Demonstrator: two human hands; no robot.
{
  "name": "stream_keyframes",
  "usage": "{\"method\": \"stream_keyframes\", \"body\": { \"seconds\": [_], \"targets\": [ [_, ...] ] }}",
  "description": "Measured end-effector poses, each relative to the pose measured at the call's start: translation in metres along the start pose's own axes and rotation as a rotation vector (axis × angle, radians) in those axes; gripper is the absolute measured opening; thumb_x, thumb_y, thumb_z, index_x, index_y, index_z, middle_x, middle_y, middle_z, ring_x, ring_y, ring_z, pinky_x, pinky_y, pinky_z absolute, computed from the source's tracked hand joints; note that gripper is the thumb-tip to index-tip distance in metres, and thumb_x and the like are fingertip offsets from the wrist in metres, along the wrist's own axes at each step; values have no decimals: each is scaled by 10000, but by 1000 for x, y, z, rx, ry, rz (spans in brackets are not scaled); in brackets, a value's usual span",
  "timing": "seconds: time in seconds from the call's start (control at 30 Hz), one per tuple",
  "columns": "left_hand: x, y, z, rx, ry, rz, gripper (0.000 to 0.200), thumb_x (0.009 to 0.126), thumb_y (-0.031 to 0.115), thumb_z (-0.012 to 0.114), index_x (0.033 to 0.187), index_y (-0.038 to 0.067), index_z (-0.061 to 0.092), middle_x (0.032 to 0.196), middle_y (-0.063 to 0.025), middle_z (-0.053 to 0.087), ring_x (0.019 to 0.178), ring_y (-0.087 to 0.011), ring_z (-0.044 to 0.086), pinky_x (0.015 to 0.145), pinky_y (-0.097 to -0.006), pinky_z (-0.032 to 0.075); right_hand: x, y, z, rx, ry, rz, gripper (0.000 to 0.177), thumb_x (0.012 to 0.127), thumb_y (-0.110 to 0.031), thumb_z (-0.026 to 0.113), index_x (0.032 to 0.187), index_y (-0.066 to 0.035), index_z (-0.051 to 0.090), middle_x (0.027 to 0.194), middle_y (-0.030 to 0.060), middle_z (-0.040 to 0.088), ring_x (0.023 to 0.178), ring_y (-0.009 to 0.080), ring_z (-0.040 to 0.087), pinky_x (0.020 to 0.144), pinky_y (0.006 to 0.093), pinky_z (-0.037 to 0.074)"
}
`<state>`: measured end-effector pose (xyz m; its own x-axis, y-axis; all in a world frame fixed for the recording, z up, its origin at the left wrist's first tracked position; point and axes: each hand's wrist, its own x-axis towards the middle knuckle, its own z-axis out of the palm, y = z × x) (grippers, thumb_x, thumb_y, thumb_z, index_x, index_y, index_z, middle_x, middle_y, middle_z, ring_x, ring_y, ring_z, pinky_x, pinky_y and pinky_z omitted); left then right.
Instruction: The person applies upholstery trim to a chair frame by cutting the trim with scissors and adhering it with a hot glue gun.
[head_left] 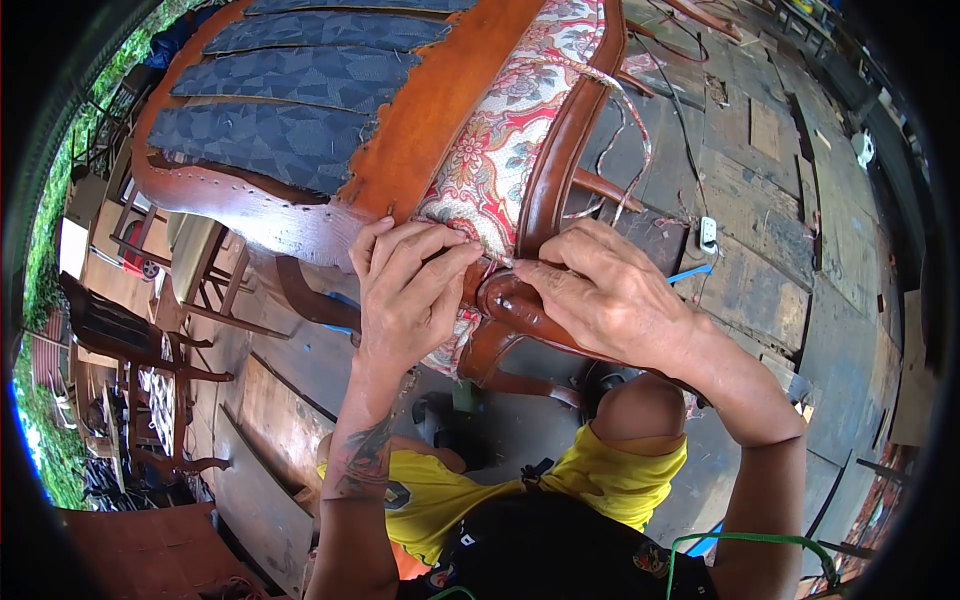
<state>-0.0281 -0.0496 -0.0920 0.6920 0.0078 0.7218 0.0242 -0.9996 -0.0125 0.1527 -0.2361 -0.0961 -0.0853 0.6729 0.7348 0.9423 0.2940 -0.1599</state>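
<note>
Left hand (pixel 410 290) fingers curled tight on floral fabric (pixel 490 160) where it meets the wooden frame (pixel 563 150); right hand (pixel 610 295) fingers pinch the same fabric edge beside them. Risk: a hard pull could tear the fabric, or the fingers slip off the thin edge.

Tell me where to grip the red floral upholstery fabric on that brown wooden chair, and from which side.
Pinch the red floral upholstery fabric at its narrow lower end, beside the curved brown wooden frame rail. Come from the fabric side, like the left hand; the rail walls off the side where the right hand rests. A fingertip grip probably suits that tight seam.
</note>
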Motion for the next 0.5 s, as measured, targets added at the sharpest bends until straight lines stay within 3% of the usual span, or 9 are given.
{"method": "stream_keyframes", "body": {
  "seconds": [0.13, 0.5],
  "targets": [
    [2, 3, -1, -5, -1, -1, 277, 819, 4, 758, 1061, 137, 784, 1073, -6, 711, 1067, -220, 650, 1105, -439, 362, -4, 1, 5, 46, 5, -1, 339, 789, -95, 765, 1103, 34, 753, 933, 124, 608, 886, 296, 633, 795, 400, 553],
    [-2, -1, 2, 7, 0, 13, 316, 796, 28, 796, 1082, 162, 777, 1128, 12, 719, 1103, -209, 637, 1114, -446, 353, -10, 4, 11, 93, 43, 42, 335, 801, -86, 785, 1123, 3, 761, 945, 120, 613, 827, 293, 628, 742, 405, 547]
  ]
}}
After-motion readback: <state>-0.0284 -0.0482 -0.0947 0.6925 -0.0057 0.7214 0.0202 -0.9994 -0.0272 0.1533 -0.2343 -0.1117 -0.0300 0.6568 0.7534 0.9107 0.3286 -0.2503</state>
